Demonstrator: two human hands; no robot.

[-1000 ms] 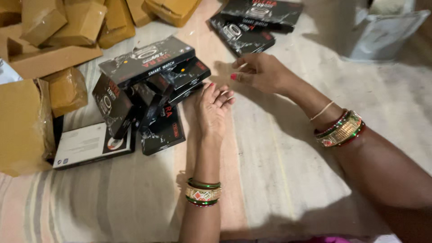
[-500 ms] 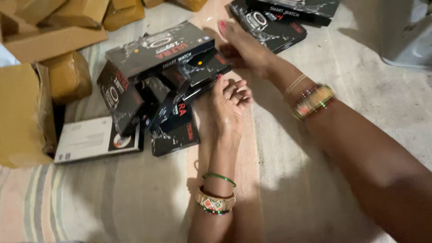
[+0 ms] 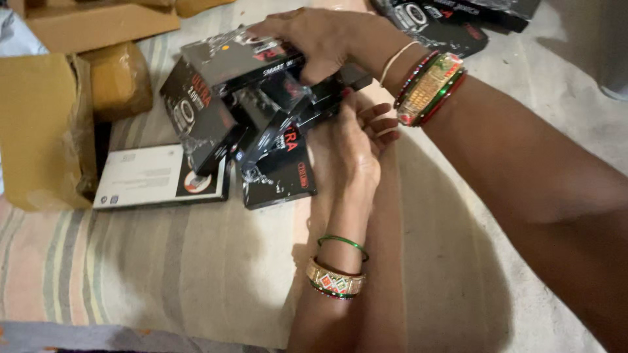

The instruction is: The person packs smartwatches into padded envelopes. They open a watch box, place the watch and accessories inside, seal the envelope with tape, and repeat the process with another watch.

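A pile of black glossy product boxes [image 3: 261, 131] lies on a striped cloth [image 3: 131, 261]. My right hand [image 3: 314, 36] reaches in from the right and grips the top black box [image 3: 229, 62] from above, fingers wrapped over its far edge. Coming up from the bottom, my left hand [image 3: 360, 150] rests against the right side of the pile beside a small black box [image 3: 333, 88], its fingers loosely curled and apart. Both wrists wear bangles. One black box [image 3: 278, 180] lies flat in front of the pile.
A flat box with a white face [image 3: 157, 175] lies left of the pile. Brown wrapped parcels [image 3: 39, 131] and a cardboard carton [image 3: 98, 26] crowd the left and far left. More black boxes [image 3: 451, 19] sit at the top right, near a grey container [image 3: 611, 46].
My right hand has moved left from the far boxes onto the top box of the pile and closed on it. My left hand stays against the pile's right side.
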